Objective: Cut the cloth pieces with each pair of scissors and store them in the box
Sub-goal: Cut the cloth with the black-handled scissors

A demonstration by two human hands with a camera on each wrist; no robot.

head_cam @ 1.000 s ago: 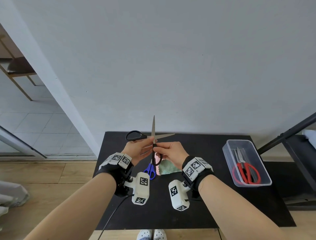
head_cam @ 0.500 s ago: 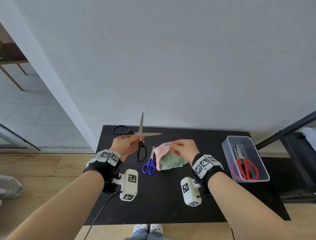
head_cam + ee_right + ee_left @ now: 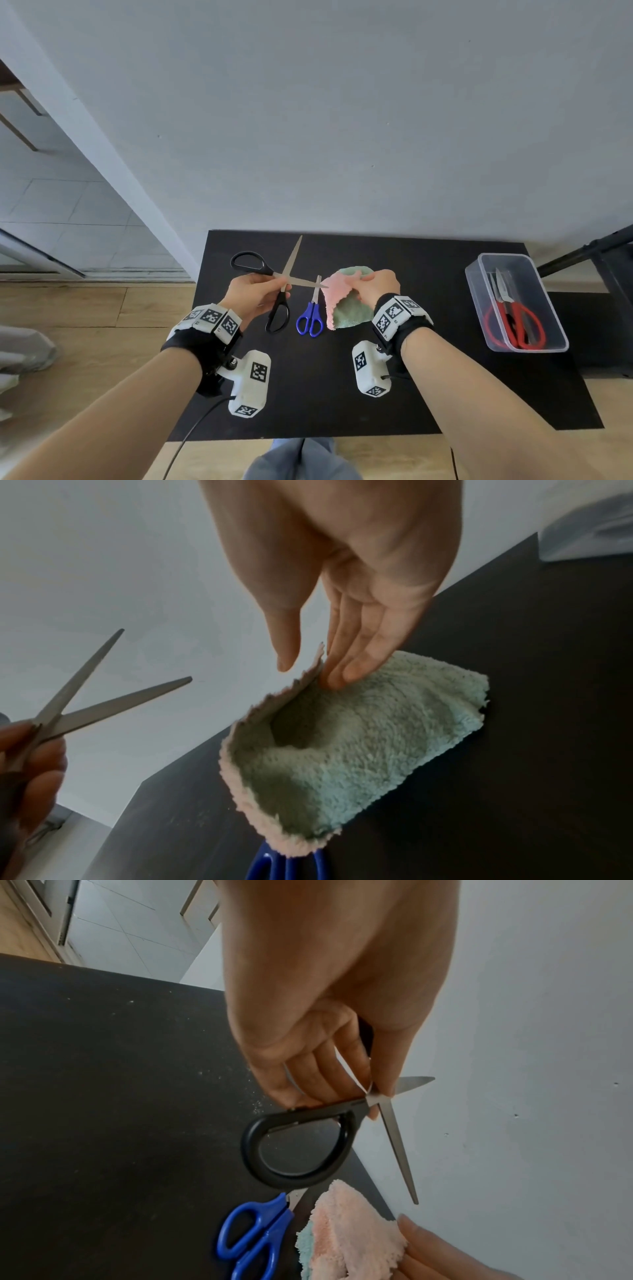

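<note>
Above the black table [image 3: 342, 394], the left hand [image 3: 251, 296] grips the black scissors [image 3: 274, 284] near the pivot, fingers [image 3: 308, 1080] off the loops, blades splayed. At three o'clock of them the right hand [image 3: 371, 286] pinches the raised edge of the pink-and-green cloth [image 3: 342, 308]. Held so, the scissors probably cannot close cleanly, and the tips point toward the right hand. Blue scissors [image 3: 310, 317] lie between. The box [image 3: 548, 308], far at three o'clock, holds red scissors [image 3: 513, 322].
</note>
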